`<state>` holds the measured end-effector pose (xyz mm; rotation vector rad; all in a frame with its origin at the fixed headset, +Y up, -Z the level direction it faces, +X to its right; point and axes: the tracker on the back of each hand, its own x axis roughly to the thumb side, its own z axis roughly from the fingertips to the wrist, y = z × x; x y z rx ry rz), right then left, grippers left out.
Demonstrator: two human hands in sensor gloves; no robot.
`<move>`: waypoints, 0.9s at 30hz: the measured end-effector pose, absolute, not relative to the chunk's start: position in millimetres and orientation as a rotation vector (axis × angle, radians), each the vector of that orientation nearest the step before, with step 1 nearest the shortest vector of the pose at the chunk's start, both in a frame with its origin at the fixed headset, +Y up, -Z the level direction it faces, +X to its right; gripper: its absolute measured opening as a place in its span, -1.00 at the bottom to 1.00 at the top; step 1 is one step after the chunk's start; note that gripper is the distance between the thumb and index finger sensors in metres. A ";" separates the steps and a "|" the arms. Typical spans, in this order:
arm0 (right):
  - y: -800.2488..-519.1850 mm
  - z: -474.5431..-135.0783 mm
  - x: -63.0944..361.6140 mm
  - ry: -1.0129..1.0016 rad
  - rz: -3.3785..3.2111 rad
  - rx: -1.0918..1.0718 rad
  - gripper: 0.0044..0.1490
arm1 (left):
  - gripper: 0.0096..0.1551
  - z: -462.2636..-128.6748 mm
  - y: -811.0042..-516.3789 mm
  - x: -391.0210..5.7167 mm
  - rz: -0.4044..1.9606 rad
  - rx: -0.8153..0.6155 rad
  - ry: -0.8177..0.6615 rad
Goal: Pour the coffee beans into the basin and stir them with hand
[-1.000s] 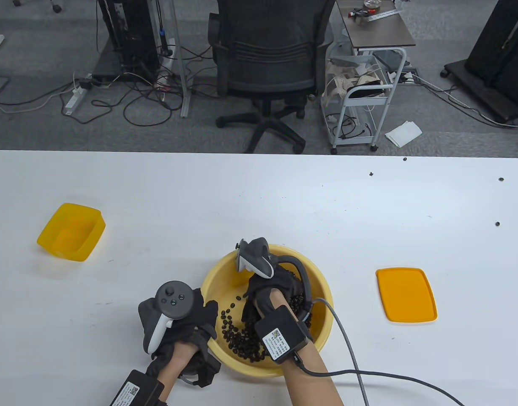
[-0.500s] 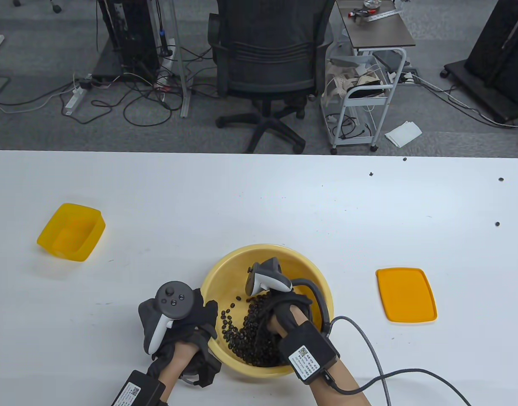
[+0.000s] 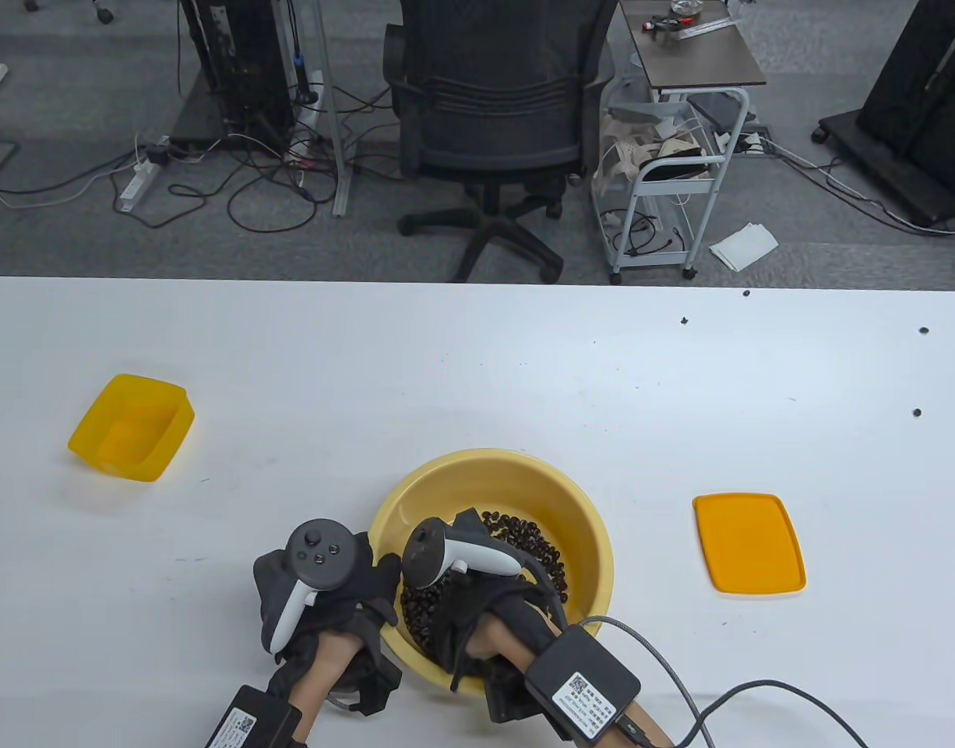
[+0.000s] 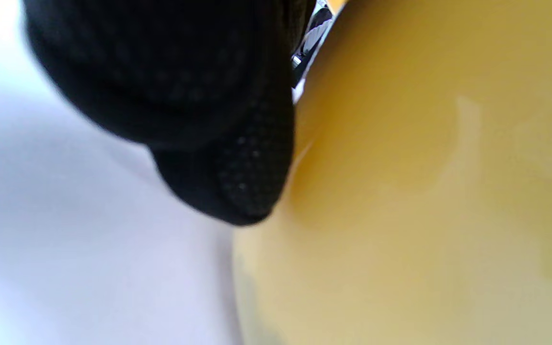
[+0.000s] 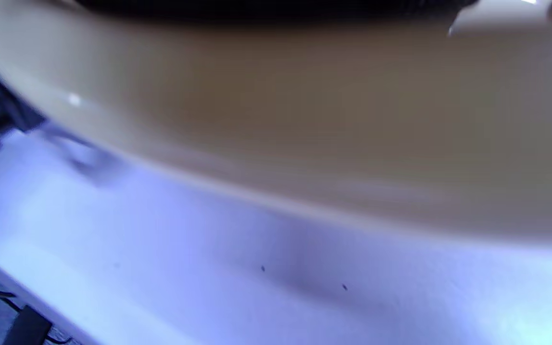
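A round yellow basin (image 3: 524, 461) stands near the table's front edge with dark coffee beans (image 3: 528, 541) inside, spread across its middle and left. My right hand (image 3: 448, 617) is down in the basin's near-left part among the beans, fingers largely hidden under the tracker. My left hand (image 3: 372, 586) grips the basin's left rim, fingers curled over the edge. In the left wrist view a black gloved finger (image 4: 228, 158) presses against the basin's outer wall (image 4: 424, 191). The right wrist view is filled by the blurred outer wall of the basin (image 5: 304, 120) above the white table (image 5: 257, 287).
A small yellow box (image 3: 132, 427) sits empty at the far left. An orange lid (image 3: 748, 543) lies flat to the basin's right. A grey cable (image 3: 680, 689) trails from my right wrist along the front edge. Dark specks (image 3: 917, 412) dot the far right.
My right hand has swept from the basin's far side round to its near-left side, dragging beans along. Beans now lie exposed on the right. The left hand has stayed on the rim.
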<state>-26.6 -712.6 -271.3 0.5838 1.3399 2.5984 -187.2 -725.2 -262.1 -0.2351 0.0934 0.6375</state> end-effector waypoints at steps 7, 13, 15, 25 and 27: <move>-651.7 -275.0 18.5 0.900 2.442 0.609 -0.22 | -0.10 -252.9 -700.2 -197.5 0.368 -0.058 0.006; -635.4 -270.3 99.6 0.479 2.480 0.420 -0.10 | -0.09 -240.5 -673.6 -206.6 0.137 0.132 -0.158; -641.9 -266.5 129.8 0.348 2.534 0.355 -0.05 | -0.08 -235.7 -667.3 -210.4 0.013 0.202 -0.166; -672.9 -248.7 187.7 -0.167 3.011 0.134 -0.01 | -0.02 -232.4 -667.3 -219.0 -0.093 0.237 -0.135; -674.4 -247.7 188.5 -0.214 3.046 0.121 0.01 | 0.00 -233.9 -670.2 -220.5 -0.100 0.212 -0.144</move>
